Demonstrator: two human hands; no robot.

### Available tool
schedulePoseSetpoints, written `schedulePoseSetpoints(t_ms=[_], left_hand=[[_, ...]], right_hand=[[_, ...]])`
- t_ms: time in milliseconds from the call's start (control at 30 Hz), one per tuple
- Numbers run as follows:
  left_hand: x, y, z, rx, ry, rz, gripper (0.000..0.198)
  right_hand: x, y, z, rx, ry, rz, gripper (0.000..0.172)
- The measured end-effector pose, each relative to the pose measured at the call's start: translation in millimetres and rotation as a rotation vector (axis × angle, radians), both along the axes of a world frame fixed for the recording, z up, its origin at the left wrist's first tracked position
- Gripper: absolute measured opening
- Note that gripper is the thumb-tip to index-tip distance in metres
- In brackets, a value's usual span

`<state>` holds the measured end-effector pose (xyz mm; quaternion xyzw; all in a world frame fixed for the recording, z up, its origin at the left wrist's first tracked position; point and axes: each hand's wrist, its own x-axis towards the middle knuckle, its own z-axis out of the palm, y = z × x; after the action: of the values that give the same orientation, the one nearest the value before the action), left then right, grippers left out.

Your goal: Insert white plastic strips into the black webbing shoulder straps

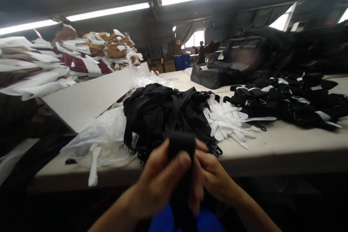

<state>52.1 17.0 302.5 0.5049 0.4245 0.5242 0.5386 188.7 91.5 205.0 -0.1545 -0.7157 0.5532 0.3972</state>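
A folded black strap (181, 143) is held upright between my two hands, in front of the table's near edge. My left hand (160, 175) is closed on it, with the thumb lying across its front. On the strap's right side, my right hand (209, 172) is closed round it, its fingers partly hidden and blurred. Just beyond my hands lies a heap of black straps (163, 110) on the table (285, 145). Against the heap's right side rests a pile of white serrated strips (230, 119).
Black bundles with white strips (296, 98) spread over the table's right side, with black bags (239, 58) behind. At left are clear plastic (106, 130), more white strips (94, 165), a white panel (92, 94) and stacked fabric pieces (89, 50). People (201, 53) are far back.
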Motion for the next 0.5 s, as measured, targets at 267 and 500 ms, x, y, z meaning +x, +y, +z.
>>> schedulePoseSetpoints(t_ms=[267,500], left_hand=[[-44.5,111.1,59.3,0.273,-0.311,0.024,0.022],[-49.8,109.9,40.2,0.267,-0.296,0.149,0.026]], right_hand=[[-21.8,19.4,1.7,-0.483,0.026,0.348,0.038],[-4.7,-12.8,-2.8,-0.601,0.155,0.408,0.050]])
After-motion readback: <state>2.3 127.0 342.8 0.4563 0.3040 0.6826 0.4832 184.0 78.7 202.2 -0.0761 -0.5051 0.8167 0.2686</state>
